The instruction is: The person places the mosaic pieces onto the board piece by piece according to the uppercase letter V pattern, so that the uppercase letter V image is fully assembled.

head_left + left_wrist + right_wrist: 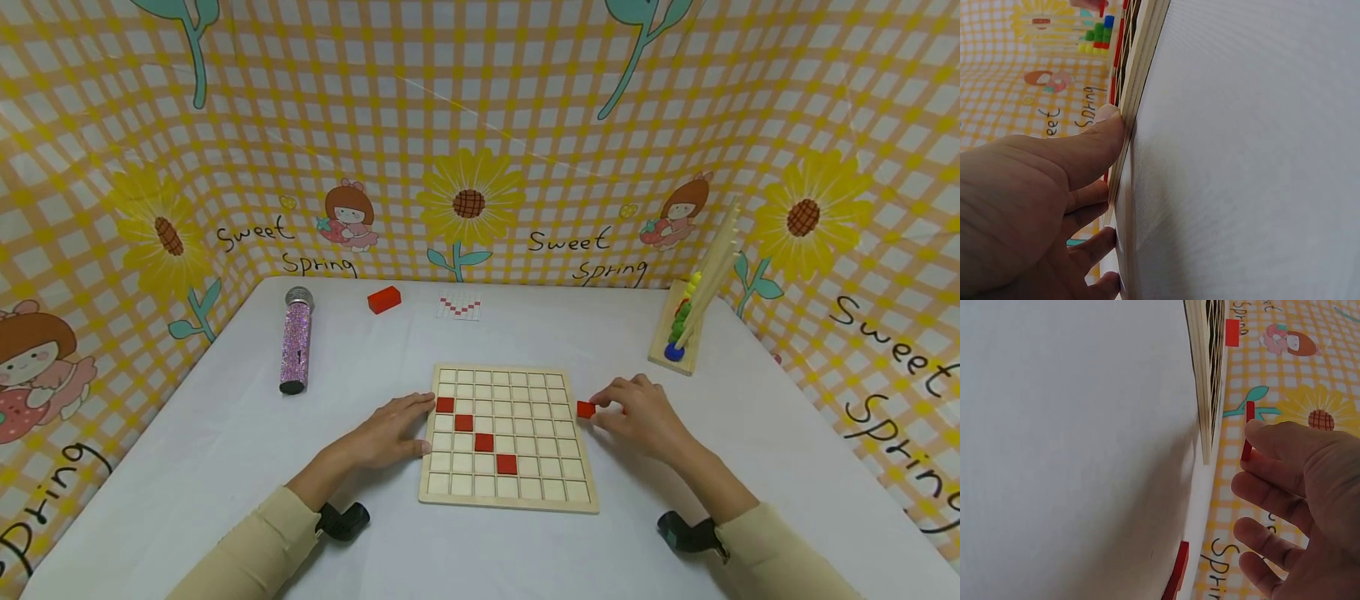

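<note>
A square wooden grid board (545, 471) lies on the table with several red square tiles in its cells, four-sided and flat, running diagonally from the left edge down to a lower tile (507, 464). My left hand (390, 429) rests at the board's left edge, thumb and fingertips touching it; the left wrist view shows the thumb (1100, 134) against the rim. Just off the right edge, my right hand (637, 417) pinches one red tile (586, 409) between thumb and forefinger. In the right wrist view that tile (1249, 412) stands on edge, above the table.
More red pieces (1177, 575) lie on the table below my right hand. Behind the board are a small pattern card (459, 307) and a red block (385, 300). A glittery microphone (296, 342) lies left; a wooden stand with coloured beads (686, 325) is at back right.
</note>
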A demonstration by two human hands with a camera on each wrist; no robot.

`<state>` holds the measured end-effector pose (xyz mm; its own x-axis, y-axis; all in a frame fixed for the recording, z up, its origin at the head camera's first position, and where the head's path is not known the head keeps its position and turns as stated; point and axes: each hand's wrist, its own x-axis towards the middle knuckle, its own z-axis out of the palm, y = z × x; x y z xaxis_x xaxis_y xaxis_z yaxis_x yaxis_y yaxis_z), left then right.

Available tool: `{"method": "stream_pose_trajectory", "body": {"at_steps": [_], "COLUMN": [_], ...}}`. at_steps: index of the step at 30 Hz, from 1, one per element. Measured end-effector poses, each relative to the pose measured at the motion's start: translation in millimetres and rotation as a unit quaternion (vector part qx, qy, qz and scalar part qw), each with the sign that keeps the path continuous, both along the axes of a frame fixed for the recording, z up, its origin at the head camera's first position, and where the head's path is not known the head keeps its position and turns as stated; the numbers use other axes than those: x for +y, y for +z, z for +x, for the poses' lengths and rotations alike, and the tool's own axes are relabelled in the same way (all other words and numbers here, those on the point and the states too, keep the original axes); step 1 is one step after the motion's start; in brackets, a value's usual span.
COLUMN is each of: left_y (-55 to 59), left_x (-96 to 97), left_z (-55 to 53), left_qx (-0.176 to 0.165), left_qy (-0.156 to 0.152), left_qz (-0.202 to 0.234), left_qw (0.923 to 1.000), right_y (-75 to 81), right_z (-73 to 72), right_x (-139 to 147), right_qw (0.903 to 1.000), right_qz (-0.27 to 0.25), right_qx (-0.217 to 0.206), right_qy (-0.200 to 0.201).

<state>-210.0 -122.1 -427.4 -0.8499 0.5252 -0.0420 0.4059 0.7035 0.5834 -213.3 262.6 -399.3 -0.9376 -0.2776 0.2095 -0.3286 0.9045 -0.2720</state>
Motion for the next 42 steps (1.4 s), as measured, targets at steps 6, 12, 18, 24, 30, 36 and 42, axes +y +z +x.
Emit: {"method": "stream_pose_trajectory", "body": {"at_steps": [6,12,18,24,30,36,42], "left_y": [0.9,0.2,-0.1,-0.1,0.3,0.4,-0.2], "left_x": [0.3,0.1,-0.3,-1.2,-0.4,-0.3,-0.8], "left_z": [0.5,0.2,0.2,0.3,1.1,1.2,-0.3], "left_qx": [-0.002,-0.001,-0.001,0.005,0.005,0.005,0.011], "left_qy": [0.002,0.001,-0.003,-0.004,-0.002,-0.006,-0.009], "left_qz": [0.000,0.000,0.003,-0.001,-0.002,-0.002,-0.004], "left_qw": [1.0000,1.0000,1.0000,1.0000,1.0000,1.0000,0.9999], "right_y": [0.3,0.0,0.3,-0.7,-2.7,-3.2,-5.8], "right_z": [6.2,12.7,16.7,18.9,21.8,23.1,23.1], "right_x": [-10,-20,-29,-39,-49,-57,-62], "right_qw": [0.9995,0.9995,0.9990,0.9986,0.9984,0.9979,0.9972], "right_qz": [0.012,0.012,0.011,0.016,0.024,0.024,0.011], "right_qx": [0.019,0.013,0.015,0.011,0.013,0.005,0.002], "right_qy": [0.022,0.027,0.040,0.049,0.050,0.060,0.075]}}
